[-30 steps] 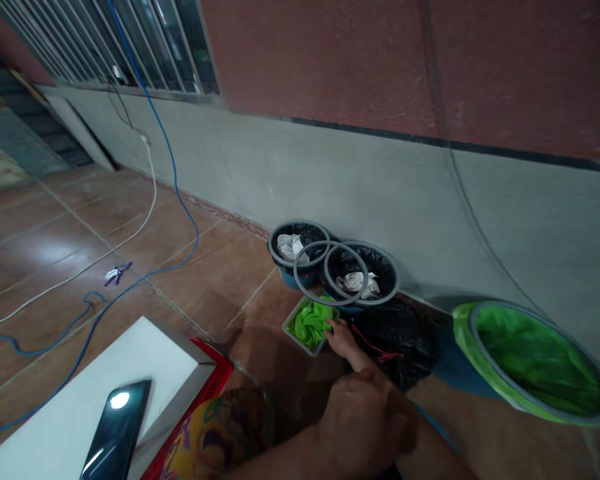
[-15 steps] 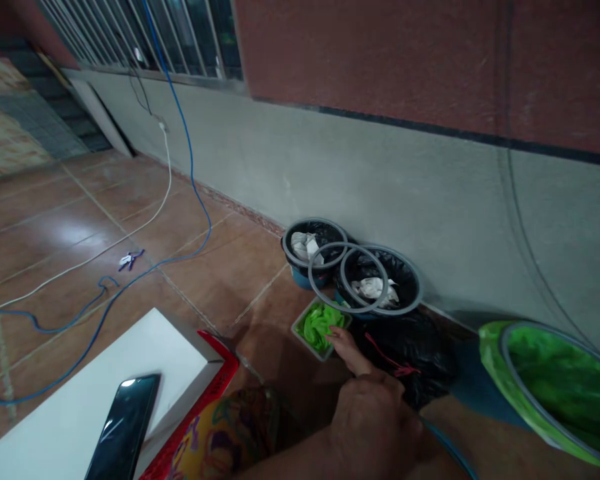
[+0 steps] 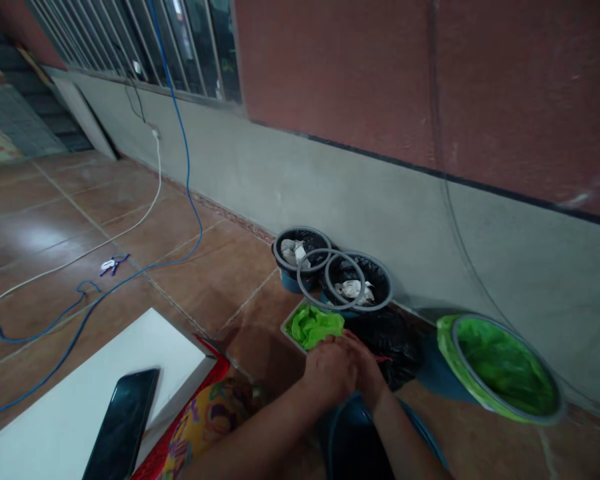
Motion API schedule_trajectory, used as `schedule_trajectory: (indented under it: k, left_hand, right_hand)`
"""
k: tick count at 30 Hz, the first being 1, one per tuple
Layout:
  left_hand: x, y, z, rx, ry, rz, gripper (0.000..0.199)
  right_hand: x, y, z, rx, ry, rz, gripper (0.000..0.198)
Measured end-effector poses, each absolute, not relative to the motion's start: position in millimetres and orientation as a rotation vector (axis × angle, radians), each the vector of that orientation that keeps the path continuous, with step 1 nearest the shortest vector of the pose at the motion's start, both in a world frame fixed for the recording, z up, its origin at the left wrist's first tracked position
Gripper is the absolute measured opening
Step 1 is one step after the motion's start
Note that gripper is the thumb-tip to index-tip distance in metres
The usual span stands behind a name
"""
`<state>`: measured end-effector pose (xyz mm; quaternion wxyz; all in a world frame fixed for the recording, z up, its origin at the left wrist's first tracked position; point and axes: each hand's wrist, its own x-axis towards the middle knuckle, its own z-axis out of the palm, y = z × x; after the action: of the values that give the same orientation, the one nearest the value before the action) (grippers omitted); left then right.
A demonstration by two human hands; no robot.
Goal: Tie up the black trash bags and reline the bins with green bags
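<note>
Left hand: the left hand [image 3: 330,368] rests at the near edge of the grey tray [image 3: 291,331], fingers curled; grip cannot be determined.
Right hand: the right hand [image 3: 364,363] touches the left, beside the black bag [image 3: 395,340]; grip cannot be determined.
Green bags: the green bags [image 3: 314,325] lie in the tray on the floor, just before two black-lined bins [image 3: 330,273].
Phone: the phone [image 3: 123,420] lies on a white board [image 3: 70,400].

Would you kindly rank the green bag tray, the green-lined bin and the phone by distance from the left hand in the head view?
From the left hand:
1. Green bag tray, just ahead, almost touching.
2. Green-lined bin, off to the right.
3. Phone, far left on the white board.
</note>
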<state>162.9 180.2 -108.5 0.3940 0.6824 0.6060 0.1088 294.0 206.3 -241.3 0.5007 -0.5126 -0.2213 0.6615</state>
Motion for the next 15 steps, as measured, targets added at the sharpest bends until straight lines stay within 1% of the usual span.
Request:
schedule_trajectory:
  k: [2,5,7,9,11,15]
  left_hand:
    - [158,183,-125,1.754,1.647,0.145,0.059]
    - [157,186,-155,1.596,1.832,0.021,0.087]
    - [160,190,-175,1.527,1.837,0.014,0.099]
    - [166,196,-190,1.538,1.831,0.068,0.106]
    - [173,205,-202,1.568,1.846,0.116,0.101]
    - [176,226,-222,1.618,1.859,0.126,0.069]
  right_hand:
    - [295,207,-226,-1.193,-0.345,1.632,0.026]
    - [297,204,-204,-1.109,-0.244,1.665,0.028]
    - [296,202,-193,-1.088,-0.248,1.675,0.028]
    - [293,203,-189,-1.097,-0.226,1.664,0.026]
    - [287,205,-191,-1.120,-0.196,1.651,0.025]
    - [276,208,-198,-1.146,-0.158,1.634,0.024]
